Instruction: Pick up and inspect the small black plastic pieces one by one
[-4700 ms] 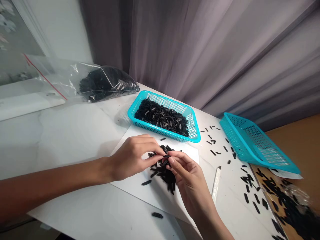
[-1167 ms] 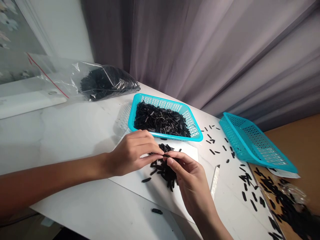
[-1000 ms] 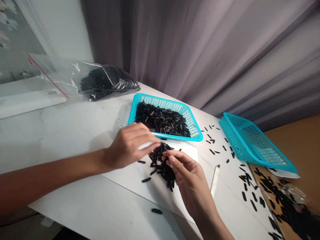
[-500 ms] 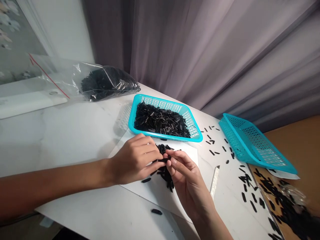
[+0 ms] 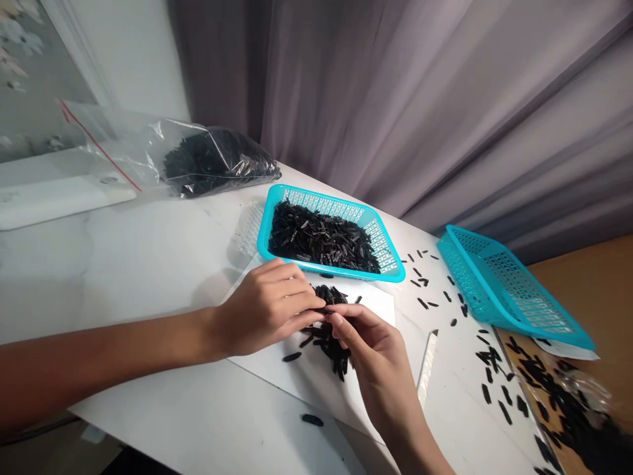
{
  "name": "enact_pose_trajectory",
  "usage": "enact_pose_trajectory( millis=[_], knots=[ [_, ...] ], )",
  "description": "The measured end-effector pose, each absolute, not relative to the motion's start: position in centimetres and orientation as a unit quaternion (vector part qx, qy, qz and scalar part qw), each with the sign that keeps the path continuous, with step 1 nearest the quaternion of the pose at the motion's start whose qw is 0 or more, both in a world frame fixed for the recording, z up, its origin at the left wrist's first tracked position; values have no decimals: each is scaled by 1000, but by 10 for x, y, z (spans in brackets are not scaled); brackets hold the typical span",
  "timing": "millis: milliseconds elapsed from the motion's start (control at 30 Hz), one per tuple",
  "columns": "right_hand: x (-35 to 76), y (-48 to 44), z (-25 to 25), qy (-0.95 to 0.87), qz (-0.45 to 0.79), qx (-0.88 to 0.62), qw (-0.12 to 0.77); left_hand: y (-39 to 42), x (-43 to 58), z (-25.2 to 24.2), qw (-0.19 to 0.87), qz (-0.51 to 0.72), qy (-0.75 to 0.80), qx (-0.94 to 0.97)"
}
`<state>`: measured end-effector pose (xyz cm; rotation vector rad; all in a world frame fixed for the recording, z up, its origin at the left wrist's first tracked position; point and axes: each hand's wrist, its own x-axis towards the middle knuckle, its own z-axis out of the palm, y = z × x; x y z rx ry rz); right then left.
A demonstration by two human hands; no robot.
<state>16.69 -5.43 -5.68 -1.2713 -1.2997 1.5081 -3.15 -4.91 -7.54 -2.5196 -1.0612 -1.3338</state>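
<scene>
My left hand point(image 5: 270, 303) and my right hand point(image 5: 378, 346) meet fingertip to fingertip over a sheet of white paper point(image 5: 277, 369). Pinched between them is a thin black strip point(image 5: 325, 311), mostly covered by the fingers. Beneath, a loose pile of similar black strips point(image 5: 339, 363) lies on the paper, partly hidden by both hands. Just beyond the hands stands a turquoise plastic basket point(image 5: 403, 270) holding many black strips point(image 5: 324, 237).
A zip bag point(image 5: 217, 161) of black pieces lies back left. To the right are a white-handled cutter point(image 5: 428, 369), scattered strips and a second turquoise basket point(image 5: 534, 323), tilted. More black pieces point(image 5: 588, 422) lie on the brown surface at lower right. One strip point(image 5: 312, 419) lies near the front.
The fingers of my right hand have closed in and turned slightly around the strip, while my left hand keeps its pinch. The whole view has shifted a little.
</scene>
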Motion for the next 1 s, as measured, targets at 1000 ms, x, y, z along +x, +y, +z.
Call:
enact_pose_trajectory(
  millis=[1000],
  knots=[
    [168,-54,-54,-476,621,-495,378,-46,-34,-67,117,-476,-310,-815]
  ],
)
